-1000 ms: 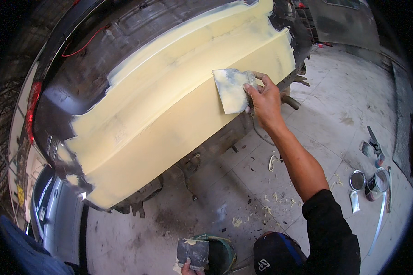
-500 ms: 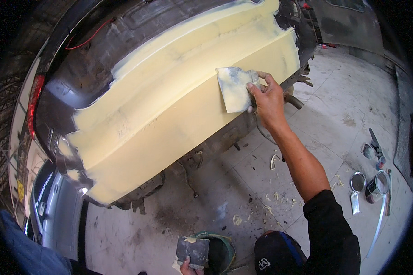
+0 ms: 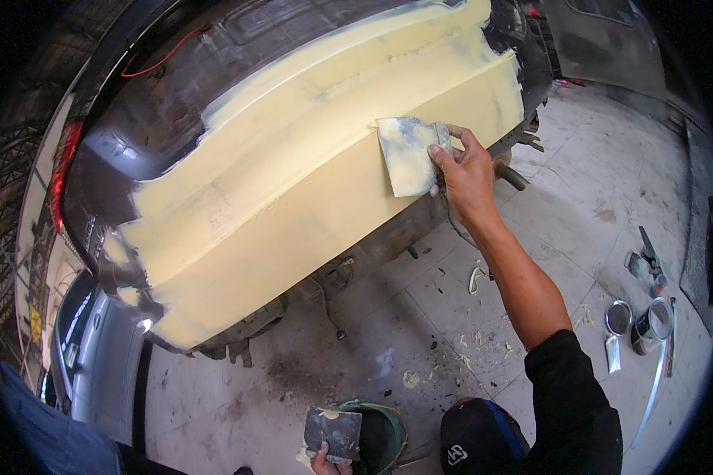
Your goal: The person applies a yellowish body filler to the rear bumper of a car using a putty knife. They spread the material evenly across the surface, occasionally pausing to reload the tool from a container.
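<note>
My right hand (image 3: 469,178) grips a putty-smeared flat spreader (image 3: 404,158), thumb on its near face and fingers behind. The spreader's upper left corner is at the crease of a car body panel (image 3: 293,229) coated in pale yellow filler; whether its edge touches all along cannot be told. A small ridge of filler shows beside that corner. Low in the view, my left hand (image 3: 329,464) holds a dark grey flat plate (image 3: 333,433) with filler on its edges. The plate partly covers a green-rimmed bucket (image 3: 396,427) on the floor.
Filler scraps (image 3: 410,380) litter the tiled floor. An exhaust pipe (image 3: 511,176) juts out below the panel. To the right stand an open tin (image 3: 651,324), a round lid (image 3: 618,317) and a silver tube (image 3: 613,354). A silver car (image 3: 107,372) is at left.
The panel sits slightly farther right in the picture. My right hand and its spreader have barely moved, ending a little farther left along the crease. My left hand keeps its place.
</note>
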Demonstrator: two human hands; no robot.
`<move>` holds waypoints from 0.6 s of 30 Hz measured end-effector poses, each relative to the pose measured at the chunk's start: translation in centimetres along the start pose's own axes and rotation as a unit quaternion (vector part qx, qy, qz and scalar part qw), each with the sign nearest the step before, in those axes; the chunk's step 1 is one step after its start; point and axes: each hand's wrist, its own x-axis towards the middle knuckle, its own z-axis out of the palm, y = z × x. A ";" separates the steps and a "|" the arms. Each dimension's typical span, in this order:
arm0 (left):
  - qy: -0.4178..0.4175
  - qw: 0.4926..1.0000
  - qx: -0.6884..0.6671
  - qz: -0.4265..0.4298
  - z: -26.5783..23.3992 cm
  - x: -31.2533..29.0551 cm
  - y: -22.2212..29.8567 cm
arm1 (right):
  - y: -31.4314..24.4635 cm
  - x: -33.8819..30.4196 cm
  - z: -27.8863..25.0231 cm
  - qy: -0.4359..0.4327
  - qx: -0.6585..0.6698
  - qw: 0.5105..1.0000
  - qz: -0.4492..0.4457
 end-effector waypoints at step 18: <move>-0.017 1.000 -0.015 -0.002 -1.2 -0.1 0.0 | -0.2 -0.9 1.0 -0.012 0.008 1.000 0.000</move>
